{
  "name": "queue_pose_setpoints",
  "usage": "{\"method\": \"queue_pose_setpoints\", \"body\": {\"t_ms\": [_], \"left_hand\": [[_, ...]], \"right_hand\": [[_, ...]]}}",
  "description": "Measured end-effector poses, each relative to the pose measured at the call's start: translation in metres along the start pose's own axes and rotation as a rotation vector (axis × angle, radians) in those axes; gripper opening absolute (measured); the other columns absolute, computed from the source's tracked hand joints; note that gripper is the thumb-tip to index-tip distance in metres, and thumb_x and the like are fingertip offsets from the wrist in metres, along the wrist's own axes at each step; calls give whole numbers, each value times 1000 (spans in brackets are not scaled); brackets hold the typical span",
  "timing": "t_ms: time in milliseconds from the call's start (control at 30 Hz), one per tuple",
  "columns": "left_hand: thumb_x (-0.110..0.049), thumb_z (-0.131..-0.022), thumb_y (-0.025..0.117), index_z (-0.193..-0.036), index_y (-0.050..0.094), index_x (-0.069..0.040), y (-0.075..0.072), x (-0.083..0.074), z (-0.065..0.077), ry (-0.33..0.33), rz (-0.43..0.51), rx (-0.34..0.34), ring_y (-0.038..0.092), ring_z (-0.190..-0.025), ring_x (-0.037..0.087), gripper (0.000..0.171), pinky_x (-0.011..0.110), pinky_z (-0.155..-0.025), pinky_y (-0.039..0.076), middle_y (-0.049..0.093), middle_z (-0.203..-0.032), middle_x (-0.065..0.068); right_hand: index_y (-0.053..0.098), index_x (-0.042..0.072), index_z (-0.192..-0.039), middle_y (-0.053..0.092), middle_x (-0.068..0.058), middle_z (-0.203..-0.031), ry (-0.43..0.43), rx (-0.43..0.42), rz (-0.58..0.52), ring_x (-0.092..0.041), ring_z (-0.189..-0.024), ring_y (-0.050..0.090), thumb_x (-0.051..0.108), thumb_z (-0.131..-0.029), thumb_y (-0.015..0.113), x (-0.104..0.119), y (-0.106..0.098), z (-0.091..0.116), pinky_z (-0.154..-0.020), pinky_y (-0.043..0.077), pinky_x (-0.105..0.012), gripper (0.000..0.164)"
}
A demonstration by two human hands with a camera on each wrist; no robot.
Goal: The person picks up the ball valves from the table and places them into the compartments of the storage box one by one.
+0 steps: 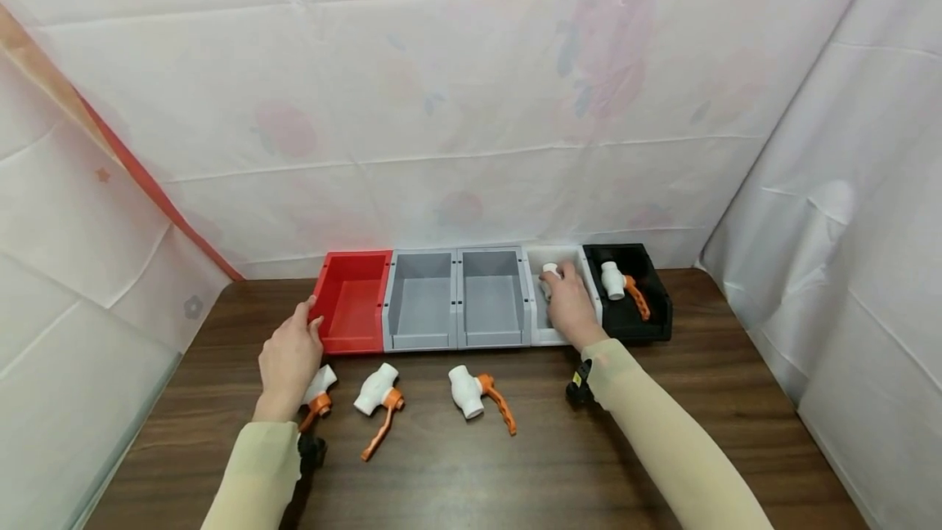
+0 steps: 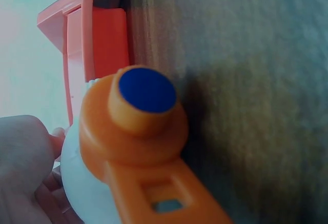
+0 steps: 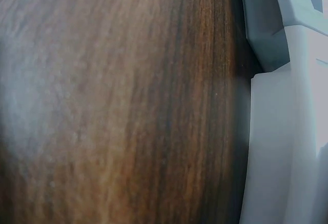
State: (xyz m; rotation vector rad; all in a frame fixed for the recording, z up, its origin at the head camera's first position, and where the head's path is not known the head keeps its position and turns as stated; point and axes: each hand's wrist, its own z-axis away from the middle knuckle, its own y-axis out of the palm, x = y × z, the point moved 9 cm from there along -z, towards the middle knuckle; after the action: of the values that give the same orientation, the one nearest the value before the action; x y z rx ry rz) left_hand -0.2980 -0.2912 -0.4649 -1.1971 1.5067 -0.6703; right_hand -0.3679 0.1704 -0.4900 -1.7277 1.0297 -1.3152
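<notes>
My right hand [image 1: 572, 309] reaches into the white bin [image 1: 540, 336] and holds a white ball valve [image 1: 549, 269], mostly hidden under the fingers. The left hand [image 1: 289, 357] rests its fingertips at the left side of the red bin [image 1: 352, 346]. Below that hand lies a white ball valve with an orange handle [image 1: 318, 406], partly covered by the wrist; its orange cap [image 2: 134, 126] fills the middle of the left wrist view. Two similar ball valves lie on the table, one near the left arm [image 1: 377, 389] and another nearer the middle [image 1: 467, 393].
Two grey bins [image 1: 421, 342] stand between the red and white ones, all in a row against the white curtain [image 1: 471, 105]. At the right end, the black bin [image 1: 625, 332] contains another ball valve [image 1: 612, 280]. The brown wooden table [image 1: 471, 481] extends in front.
</notes>
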Motion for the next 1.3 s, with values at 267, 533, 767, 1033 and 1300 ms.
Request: {"method": "queue_pose_setpoints", "body": {"t_ms": [267,533,767,1033,1300], "left_hand": [[-20,-101,57,-141,51,-10,-4,10,0,-14,-14,2,62,-70,43,42,56,-56,51,67,-104,28],[-23,-102,55,-143,47,-11,0,12,2,-28,-11,36,62,-69,40,44,54,-55,51,67,-104,26],[-20,-101,56,-148,43,-10,1,8,0,-4,-39,33,60,-65,40,50,55,-53,51,66,-100,25],[-18,-101,55,-151,39,-8,2,5,0,19,-59,22,58,-61,40,53,55,-51,50,64,-96,25],[-19,-102,53,-147,43,-4,-2,2,-1,9,-32,0,63,-79,49,48,62,-60,50,64,-108,28]], "right_hand": [[63,11,-127,41,-18,-132,1,41,-5,-38,-110,50,-9,-85,62,7,9,-2,-86,48,-47,46],[65,8,-124,45,-23,-129,-45,55,89,-41,-112,51,-4,-90,64,16,3,-1,-88,49,-50,36],[63,6,-124,47,-24,-126,-79,52,156,-41,-109,53,-3,-88,67,19,-1,-3,-87,50,-49,37],[65,6,-123,51,-20,-127,-70,16,73,-39,-111,55,-5,-89,64,22,-12,5,-90,49,-48,35],[67,12,-121,60,-11,-120,-104,-156,-9,-32,-98,63,-2,-88,67,31,-48,31,-73,54,-48,36]]}}
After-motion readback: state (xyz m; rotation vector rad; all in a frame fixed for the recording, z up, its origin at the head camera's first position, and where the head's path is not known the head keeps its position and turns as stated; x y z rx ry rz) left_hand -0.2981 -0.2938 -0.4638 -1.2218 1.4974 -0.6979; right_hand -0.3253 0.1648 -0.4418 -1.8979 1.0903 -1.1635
